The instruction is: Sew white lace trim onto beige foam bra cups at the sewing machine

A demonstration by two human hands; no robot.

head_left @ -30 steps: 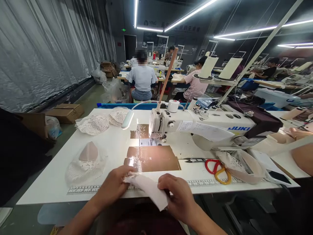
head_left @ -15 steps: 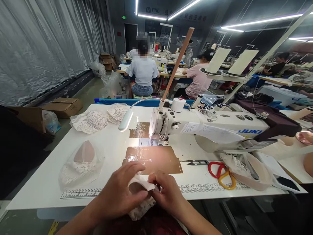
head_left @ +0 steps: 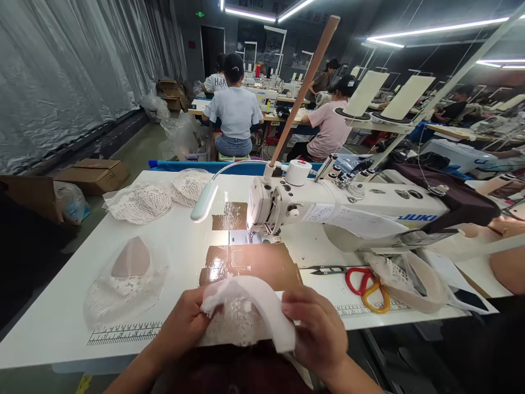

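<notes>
Between my two hands, at the front edge of the sewing table, a white lace bra cup is held up with its pale rim bowed upward. My left hand pinches its left end. My right hand has its fingers wrapped round the right end; the fingertips are partly hidden behind the fabric. Just beyond stands a white sewing machine, its needle area lit by a small lamp. On the table to the left lies another cup piece with sheer lace around it.
Lace pieces lie at the table's back left. Thread snips, red-and-yellow-handled scissors and a fabric band lie at the right. A printed ruler runs along the front edge. Co-workers sit ahead.
My hands have moved apart, and the lace cup, bunched between them before, is now spread out and arched. My right hand has shifted right. The view has tilted slightly.
</notes>
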